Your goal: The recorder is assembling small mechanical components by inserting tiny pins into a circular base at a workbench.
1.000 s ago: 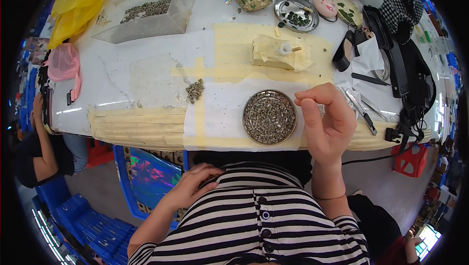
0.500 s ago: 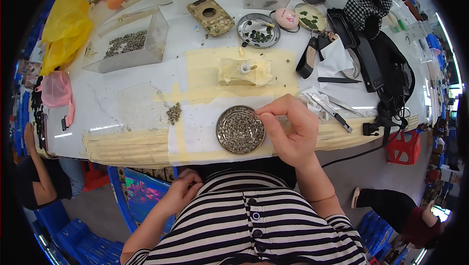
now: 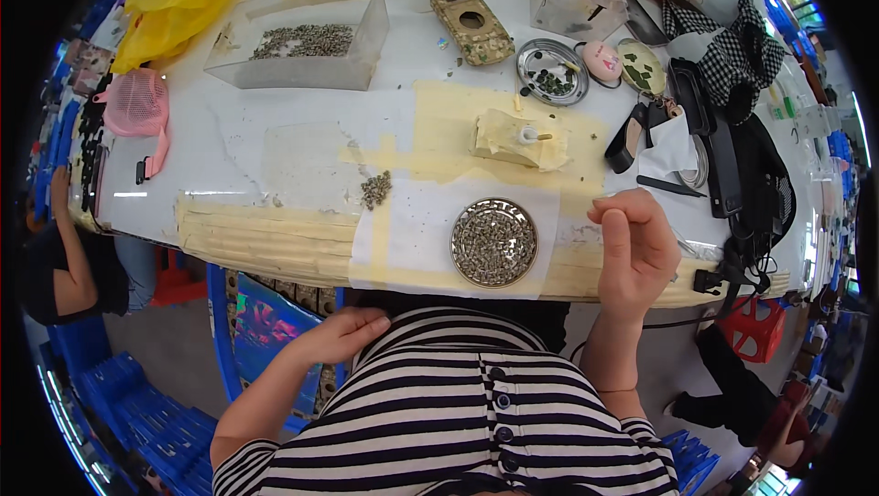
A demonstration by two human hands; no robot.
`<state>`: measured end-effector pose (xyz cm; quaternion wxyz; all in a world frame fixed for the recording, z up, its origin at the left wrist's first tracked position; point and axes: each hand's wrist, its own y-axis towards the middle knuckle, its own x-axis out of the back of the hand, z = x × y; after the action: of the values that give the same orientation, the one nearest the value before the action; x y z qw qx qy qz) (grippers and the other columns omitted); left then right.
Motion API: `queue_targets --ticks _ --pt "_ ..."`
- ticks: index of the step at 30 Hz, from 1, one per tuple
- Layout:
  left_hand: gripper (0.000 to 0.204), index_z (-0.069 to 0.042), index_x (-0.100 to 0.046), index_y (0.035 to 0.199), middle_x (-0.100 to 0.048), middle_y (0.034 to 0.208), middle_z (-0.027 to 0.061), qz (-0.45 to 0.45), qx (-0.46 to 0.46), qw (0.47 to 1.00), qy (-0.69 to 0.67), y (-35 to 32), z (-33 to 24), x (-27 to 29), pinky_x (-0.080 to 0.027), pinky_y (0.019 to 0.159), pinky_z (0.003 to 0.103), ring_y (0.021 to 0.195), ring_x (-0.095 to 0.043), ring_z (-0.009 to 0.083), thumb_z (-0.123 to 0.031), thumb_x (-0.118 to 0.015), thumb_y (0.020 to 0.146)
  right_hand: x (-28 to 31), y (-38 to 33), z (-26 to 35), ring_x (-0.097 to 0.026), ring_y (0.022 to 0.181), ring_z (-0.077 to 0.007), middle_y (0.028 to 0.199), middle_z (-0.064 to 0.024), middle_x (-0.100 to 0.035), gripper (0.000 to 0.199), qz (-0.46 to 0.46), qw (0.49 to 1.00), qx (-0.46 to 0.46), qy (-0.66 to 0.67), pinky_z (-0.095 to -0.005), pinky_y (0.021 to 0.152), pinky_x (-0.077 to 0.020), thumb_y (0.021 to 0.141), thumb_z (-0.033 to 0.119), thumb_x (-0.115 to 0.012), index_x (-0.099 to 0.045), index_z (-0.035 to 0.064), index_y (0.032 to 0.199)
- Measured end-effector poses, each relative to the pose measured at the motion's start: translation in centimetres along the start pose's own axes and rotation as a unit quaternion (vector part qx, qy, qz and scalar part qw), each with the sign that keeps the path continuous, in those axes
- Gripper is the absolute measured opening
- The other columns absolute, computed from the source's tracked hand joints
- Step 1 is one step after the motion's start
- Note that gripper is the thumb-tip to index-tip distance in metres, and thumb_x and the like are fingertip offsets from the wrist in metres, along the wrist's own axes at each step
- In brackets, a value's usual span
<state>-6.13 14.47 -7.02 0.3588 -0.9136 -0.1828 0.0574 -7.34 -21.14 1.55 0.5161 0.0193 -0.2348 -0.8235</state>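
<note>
A round metal dish [image 3: 534, 263] full of small grey metallic pieces [image 3: 494, 242] sits on white paper near the table's front edge. My right hand [image 3: 638, 253] is raised to the right of the dish, apart from it, thumb and forefinger pinched together. Whether a tiny piece is between those fingertips is too small to make out. At my waist, below the table edge, my left hand [image 3: 348, 331] rests with its fingers curled in and partly hidden; nothing shows in it. A small heap of similar pieces [image 3: 375, 189] lies left of the dish. Behind the dish stands a tape-covered block [image 3: 499, 141] with a white peg.
A clear box [image 3: 366, 70] of grey pieces stands far left, near a pink mesh strainer [image 3: 137, 102]. At the back are a camouflage model hull [image 3: 472, 25] and a metal dish of green bits [image 3: 552, 72]. Straps [image 3: 632, 139] and black bags crowd the right.
My right hand has lifted off the dish's rim and moved right. My left hand now lies flatter against my waist. The whole view has shifted, so the table things appear farther right.
</note>
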Motion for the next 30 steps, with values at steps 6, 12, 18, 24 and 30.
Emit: queue_targets --ticks 6,12,18,24,30 --pt "0.050 0.003 -0.062 0.113 -0.067 0.099 0.0213 -0.027 -0.171 0.984 0.047 1.9 -1.4 -0.2 -0.048 0.090 0.040 0.095 -0.064 0.0337 -0.038 -0.035 0.107 1.5 0.8 0.0 -0.061 0.077 -0.0138 0.083 -0.0081 -0.066 0.006 -0.039 0.999 -0.001 0.005 -0.0243 0.073 -0.0458 0.091 -0.001 -0.063 -0.066 -0.0054 0.091" --pt "0.061 0.004 -0.060 0.125 -0.067 0.117 0.0194 0.039 -0.047 0.998 -0.029 2.6 0.8 1.1 -0.045 0.099 0.037 0.109 -0.062 0.0284 -0.047 -0.033 0.105 2.3 1.4 0.0 -0.062 0.079 -0.0126 0.086 -0.0076 -0.067 0.007 -0.037 0.999 0.010 -0.019 -0.0241 0.074 -0.0467 0.093 0.001 -0.063 -0.066 -0.0055 0.093" --pt "0.069 0.004 -0.060 0.127 -0.066 0.121 0.0217 0.022 -0.032 0.999 -0.029 2.0 0.2 1.4 -0.044 0.101 0.036 0.112 -0.061 0.0286 -0.054 -0.029 0.104 3.0 2.1 -0.4 -0.063 0.079 -0.0120 0.087 -0.0074 -0.068 0.007 -0.060 0.998 0.004 -0.010 -0.0239 0.074 -0.0474 0.093 0.002 -0.063 -0.066 -0.0053 0.093" --pt "0.074 0.002 -0.060 0.131 -0.066 0.122 0.0221 -0.012 -0.082 0.997 0.004 3.6 0.7 -0.3 -0.044 0.103 0.038 0.114 -0.061 0.0314 -0.058 -0.025 0.104 2.2 2.1 -0.3 -0.062 0.079 -0.0121 0.087 -0.0070 -0.068 0.007 -0.064 0.998 0.007 -0.010 -0.0240 0.074 -0.0471 0.094 0.002 -0.063 -0.066 -0.0052 0.093" --pt "0.077 0.002 -0.058 0.131 -0.064 0.124 0.0230 0.077 -0.022 0.996 -0.031 1.1 3.1 2.3 -0.043 0.103 0.039 0.118 -0.059 0.0324 -0.061 -0.025 0.102 2.2 2.0 0.4 -0.062 0.077 -0.0127 0.084 -0.0083 -0.068 0.007 -0.051 0.998 0.027 -0.030 -0.0246 0.072 -0.0466 0.092 0.001 -0.064 -0.066 -0.0053 0.090"
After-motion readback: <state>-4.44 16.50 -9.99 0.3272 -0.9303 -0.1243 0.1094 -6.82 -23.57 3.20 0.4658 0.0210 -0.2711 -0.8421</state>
